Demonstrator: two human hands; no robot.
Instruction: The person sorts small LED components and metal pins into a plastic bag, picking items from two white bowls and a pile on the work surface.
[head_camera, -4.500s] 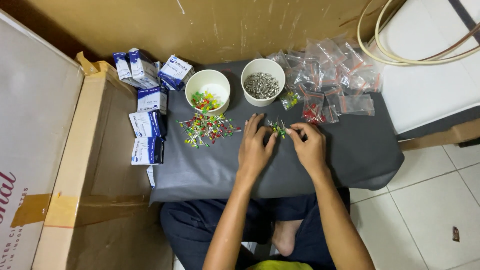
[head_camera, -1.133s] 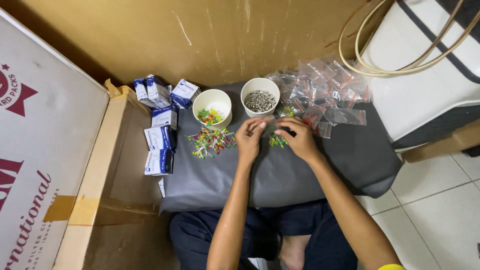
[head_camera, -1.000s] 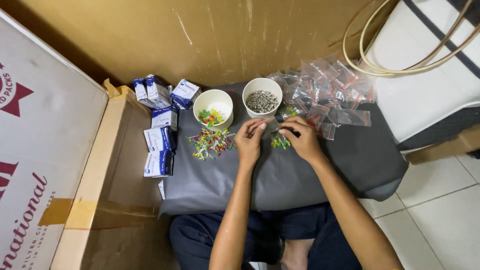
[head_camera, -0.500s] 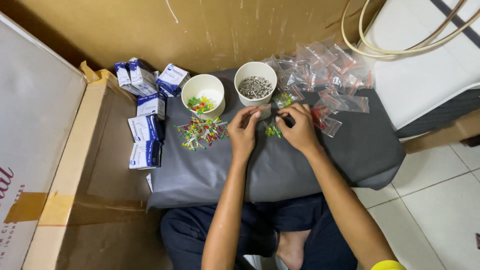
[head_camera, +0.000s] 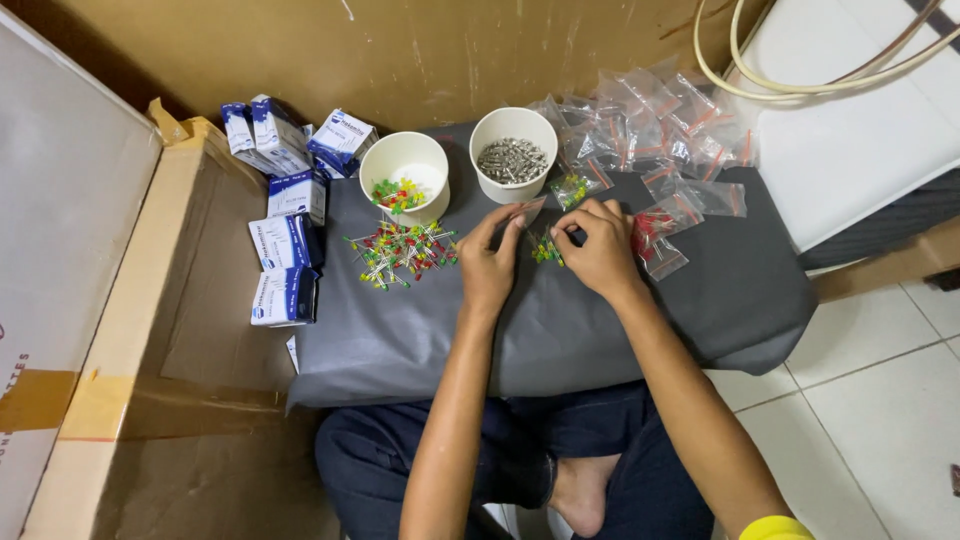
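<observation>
My left hand (head_camera: 492, 262) and my right hand (head_camera: 600, 247) are close together over a dark grey cloth-covered board (head_camera: 540, 320) on my lap. Both pinch a small clear plastic bag (head_camera: 530, 212) at its mouth. A small cluster of green and yellow LEDs (head_camera: 545, 250) lies between the hands. To the left lies a loose pile of red, green and yellow LEDs (head_camera: 400, 252). Behind it stands a white cup (head_camera: 405, 175) with a few LEDs inside. Beside it a second white cup (head_camera: 513, 152) holds grey metal parts.
Several clear zip bags (head_camera: 660, 130), some filled with LEDs, lie at the back right. Small blue and white boxes (head_camera: 285, 215) line the left edge beside a large cardboard box (head_camera: 110, 330). A white padded surface with a cream cable (head_camera: 860, 90) sits right. Tiled floor lies below right.
The camera view shifted slightly. My hands stayed together over the small LED cluster and lifted the clear bag a little toward the cup of metal parts.
</observation>
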